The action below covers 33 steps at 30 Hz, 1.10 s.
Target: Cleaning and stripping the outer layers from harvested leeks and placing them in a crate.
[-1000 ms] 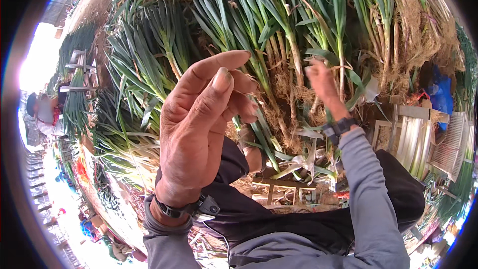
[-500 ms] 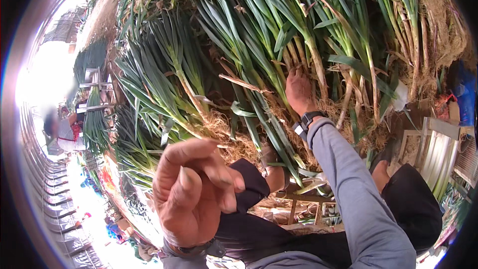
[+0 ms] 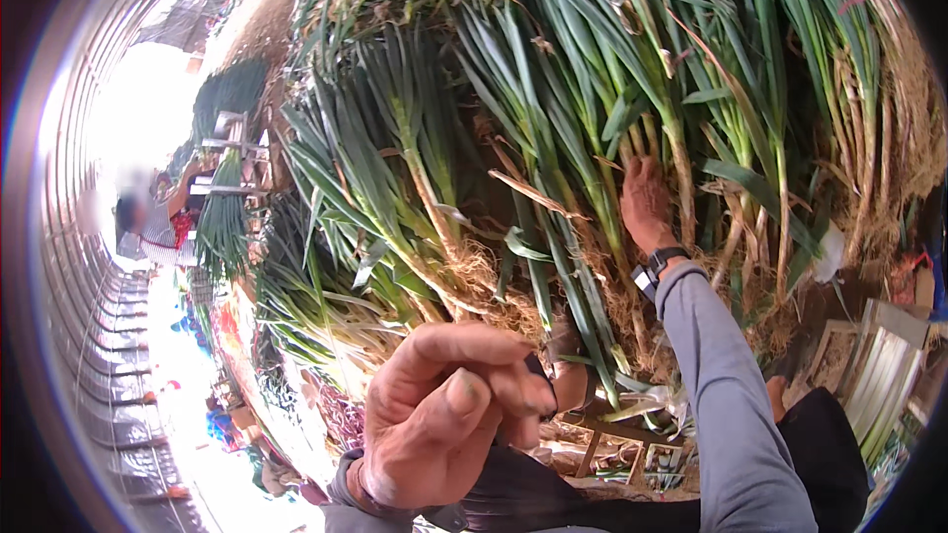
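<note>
My right hand [image 3: 647, 202] reaches into a thick row of long green onions [image 3: 568, 109], its fingers closed around pale lower stalks. A dark watch and a grey sleeve show behind it. Close to the camera, my left hand [image 3: 444, 415] is raised, fingers curled in and thumb bent near them; I see nothing in it. Behind that hand lies a bunch of green onions [image 3: 430, 197] with tangled brown roots [image 3: 474, 271]. Dry leaves and soil cling to many stalks.
At the right stands a wooden crate [image 3: 879, 355] with pale stalks in it. A wooden frame [image 3: 592, 439] is low, near my dark-trousered legs. Far left, a person in a striped top [image 3: 163, 227] is beside upright bundled green onions [image 3: 225, 227]. Curved roof ribs line the left edge.
The view has swung, so the onions and both hands sit farther right and lower in the picture. My right hand stays on the stalks; my left hand stays curled.
</note>
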### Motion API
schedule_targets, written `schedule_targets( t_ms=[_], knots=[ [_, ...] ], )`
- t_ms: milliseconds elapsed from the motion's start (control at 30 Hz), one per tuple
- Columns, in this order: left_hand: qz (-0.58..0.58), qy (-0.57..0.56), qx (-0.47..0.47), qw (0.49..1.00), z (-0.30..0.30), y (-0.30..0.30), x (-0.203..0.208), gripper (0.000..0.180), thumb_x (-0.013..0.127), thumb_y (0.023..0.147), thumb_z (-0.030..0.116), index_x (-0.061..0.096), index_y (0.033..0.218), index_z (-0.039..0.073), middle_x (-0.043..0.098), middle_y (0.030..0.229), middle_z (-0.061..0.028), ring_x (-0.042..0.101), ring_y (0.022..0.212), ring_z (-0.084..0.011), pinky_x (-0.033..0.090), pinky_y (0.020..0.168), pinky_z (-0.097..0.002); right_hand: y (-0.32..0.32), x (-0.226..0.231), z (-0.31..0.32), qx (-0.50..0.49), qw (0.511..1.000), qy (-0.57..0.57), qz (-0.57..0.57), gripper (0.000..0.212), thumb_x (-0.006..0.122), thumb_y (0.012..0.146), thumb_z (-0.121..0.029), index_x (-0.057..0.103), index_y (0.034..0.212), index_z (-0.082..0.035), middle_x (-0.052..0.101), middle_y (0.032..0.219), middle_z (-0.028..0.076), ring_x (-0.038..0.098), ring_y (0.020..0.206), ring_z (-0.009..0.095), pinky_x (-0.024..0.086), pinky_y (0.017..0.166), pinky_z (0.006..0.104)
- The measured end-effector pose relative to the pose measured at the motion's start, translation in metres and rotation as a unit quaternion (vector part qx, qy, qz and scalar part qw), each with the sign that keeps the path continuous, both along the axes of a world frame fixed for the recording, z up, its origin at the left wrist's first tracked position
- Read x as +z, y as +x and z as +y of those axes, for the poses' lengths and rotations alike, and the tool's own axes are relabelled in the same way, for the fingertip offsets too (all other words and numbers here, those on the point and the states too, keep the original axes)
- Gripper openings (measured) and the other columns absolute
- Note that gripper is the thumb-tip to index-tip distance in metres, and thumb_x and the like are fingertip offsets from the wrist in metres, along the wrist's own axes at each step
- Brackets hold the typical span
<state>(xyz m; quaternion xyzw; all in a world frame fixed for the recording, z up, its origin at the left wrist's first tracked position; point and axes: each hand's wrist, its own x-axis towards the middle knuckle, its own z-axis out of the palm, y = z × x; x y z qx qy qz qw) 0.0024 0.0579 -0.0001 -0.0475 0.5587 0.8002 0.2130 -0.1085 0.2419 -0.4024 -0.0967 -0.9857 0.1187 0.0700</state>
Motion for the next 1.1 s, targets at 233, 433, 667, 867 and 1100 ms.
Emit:
schedule_targets(
  t_ms=[233, 433, 667, 867, 1100],
  knots=[
    [0.027, 0.011, 0.008, 1.000, -0.012, -0.012, -0.007, 0.030, 0.053, 0.103, 0.024, 0.054, 0.119, -0.001, 0.057, 0.090, -0.0090, 0.061, 0.066, -0.0201, 0.054, 0.081, -0.0435, 0.002, -0.015, 0.017, 0.011, 0.990, 0.140, 0.008, 0.045, 0.061, 0.086, -0.009, 0.047, 0.127, 0.004, 0.055, 0.120, 0.024, 0.060, 0.104, 0.035, 0.055, 0.083, 0.0388],
    [-0.001, 0.039, 0.033, 0.999, -0.027, -0.006, -0.002, 0.032, 0.042, 0.107, 0.020, 0.050, 0.127, -0.003, 0.057, 0.093, -0.0090, 0.058, 0.068, -0.0166, 0.053, 0.083, -0.0413, 0.019, 0.004, 0.039, 0.016, 0.997, -0.059, -0.041, 0.051, 0.066, 0.082, -0.014, 0.048, 0.126, 0.004, 0.063, 0.108, 0.026, 0.063, 0.100, 0.042, 0.055, 0.080, 0.0475],
    [0.025, 0.087, -0.005, 0.996, -0.018, -0.002, -0.008, 0.035, 0.045, 0.105, 0.015, 0.049, 0.133, -0.006, 0.063, 0.099, -0.0109, 0.061, 0.075, -0.0154, 0.054, 0.084, -0.0358, 0.084, 0.085, 0.090, -0.020, 0.878, -0.454, -0.151, 0.047, 0.073, 0.087, -0.025, 0.059, 0.120, 0.005, 0.064, 0.094, 0.006, 0.057, 0.083, 0.013, 0.048, 0.072, 0.0317],
    [0.045, 0.061, -0.011, 0.997, 0.000, -0.006, -0.012, 0.032, 0.059, 0.102, 0.025, 0.060, 0.123, 0.001, 0.066, 0.099, -0.0055, 0.062, 0.084, -0.0105, 0.050, 0.080, -0.0269, 0.109, 0.102, 0.104, 0.002, 0.824, -0.564, -0.051, 0.040, 0.069, 0.093, -0.031, 0.066, 0.114, 0.002, 0.058, 0.087, -0.004, 0.049, 0.077, 0.008, 0.044, 0.069, 0.0293],
    [0.071, 0.098, -0.041, 0.992, 0.020, -0.016, -0.038, 0.032, 0.063, 0.099, 0.025, 0.062, 0.118, 0.000, 0.066, 0.106, -0.0050, 0.063, 0.096, -0.0144, 0.052, 0.084, -0.0309, 0.103, 0.187, 0.094, 0.042, 0.874, -0.460, -0.149, 0.034, 0.070, 0.092, -0.035, 0.070, 0.104, -0.003, 0.067, 0.081, 0.000, 0.060, 0.067, 0.008, 0.048, 0.059, 0.0280]
  ],
)
